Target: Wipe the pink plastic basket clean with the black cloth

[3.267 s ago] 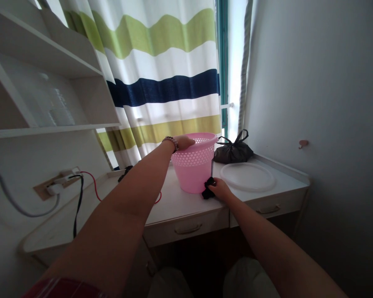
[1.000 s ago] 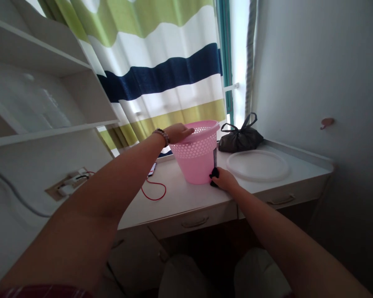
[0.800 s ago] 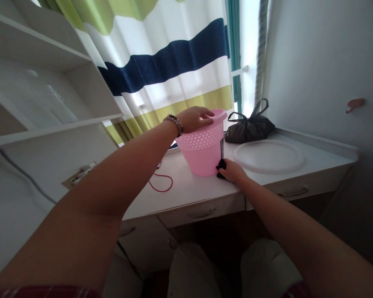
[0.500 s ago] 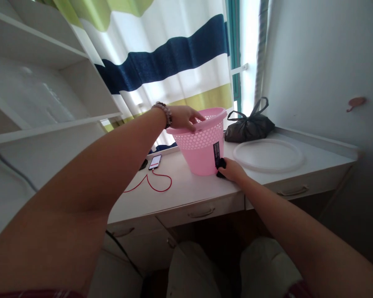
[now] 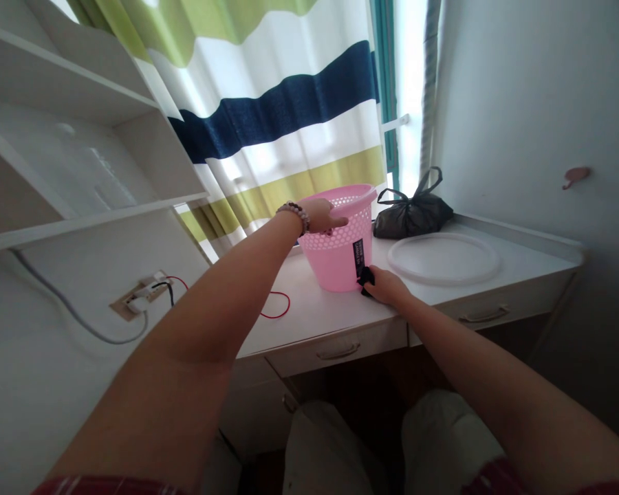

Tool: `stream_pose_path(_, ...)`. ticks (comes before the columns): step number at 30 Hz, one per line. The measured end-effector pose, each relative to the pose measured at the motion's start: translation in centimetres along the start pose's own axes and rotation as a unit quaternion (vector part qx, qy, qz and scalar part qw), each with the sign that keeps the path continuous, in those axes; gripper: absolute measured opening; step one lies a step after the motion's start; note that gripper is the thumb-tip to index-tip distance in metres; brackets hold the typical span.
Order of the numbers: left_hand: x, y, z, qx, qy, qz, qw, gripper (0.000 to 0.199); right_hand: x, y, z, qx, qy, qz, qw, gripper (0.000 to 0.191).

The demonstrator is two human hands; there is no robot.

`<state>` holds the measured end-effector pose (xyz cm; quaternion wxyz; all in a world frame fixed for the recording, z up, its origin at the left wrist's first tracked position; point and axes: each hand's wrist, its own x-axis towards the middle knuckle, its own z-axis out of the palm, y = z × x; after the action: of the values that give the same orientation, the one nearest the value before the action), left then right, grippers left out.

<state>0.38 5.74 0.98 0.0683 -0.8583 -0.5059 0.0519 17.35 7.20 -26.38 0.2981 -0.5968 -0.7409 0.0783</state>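
Observation:
A pink plastic wastebasket (image 5: 335, 267) stands upright on the white desk, with a perforated upper band and a black label on its side. My left hand (image 5: 322, 214), with a beaded bracelet at the wrist, is closed at the basket's near left rim; its thumb points right and some fingers are hidden. Low on the basket's right side, my right hand (image 5: 386, 285) grips a crumpled black cloth-like piece (image 5: 366, 276), pressed against the wall just under the label. Whether it is cloth or thin plastic I cannot tell.
On the white desk (image 5: 314, 330), a translucent white ring (image 5: 443, 258) lies to the right. Behind it sits a tied dark plastic bag (image 5: 413, 213). A red cable (image 5: 278, 306) runs under my left arm. Left are shelves (image 5: 93, 213) and a wall socket (image 5: 142, 295) with plugs.
My left hand has moved right and down along the basket's rim. My left arm now covers the phone. The view has shifted left, bringing the socket into sight. My right hand stays at the label.

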Motion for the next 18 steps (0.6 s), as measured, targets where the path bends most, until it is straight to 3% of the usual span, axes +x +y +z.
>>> stream_pose_path(5,0.1,0.7,0.1,-0.003,0.019,0.001,1.000,0.064,-0.7,-0.8,-0.6,0.001,-0.005,0.003,1.000,0.042)
stream_pose_path(9,0.6,2.2,-0.2,0.013,0.085,0.015,0.996,0.065,-0.9,-1.7,-0.8,0.030,-0.006,0.014,0.999,0.038)
stream_pose_path(14,0.9,2.7,-1.4,-0.024,0.073,0.072,0.994,0.062,-1.3,-2.2,-1.0,0.099,0.015,0.012,0.995,0.031)
stream_pose_path(18,0.6,1.8,-1.2,-0.023,0.057,0.061,0.996,0.065,-1.2,-2.7,-1.9,0.163,0.053,-0.013,0.985,0.023)
